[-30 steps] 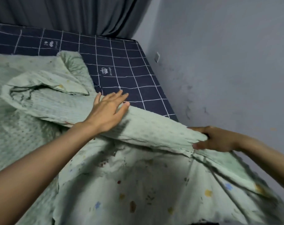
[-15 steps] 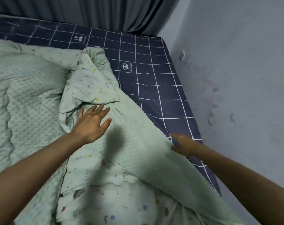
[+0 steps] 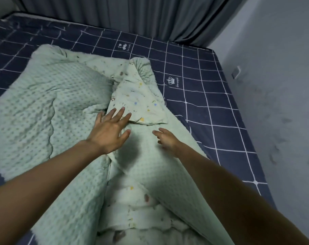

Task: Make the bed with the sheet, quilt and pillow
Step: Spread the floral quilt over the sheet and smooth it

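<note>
A pale green quilt (image 3: 44,106) with a dotted texture lies rumpled on the bed, over a navy sheet (image 3: 208,110) with a white grid. One quilt corner (image 3: 139,101) is folded back and shows its printed underside. My left hand (image 3: 109,131) hovers open with fingers spread, just at the near edge of that folded corner. My right hand (image 3: 166,140) is open beside it to the right, fingers pointing at the quilt, holding nothing. No pillow is in view.
A grey wall (image 3: 281,85) runs along the bed's right side with a small wall socket (image 3: 236,72). Dark grey curtains (image 3: 125,13) hang behind the head of the bed. The quilt's near end bunches up below my arms.
My right hand has let go of the quilt's right edge and moved in toward the middle. The lifted quilt edge has dropped onto the bed. My view has swung left and up.
</note>
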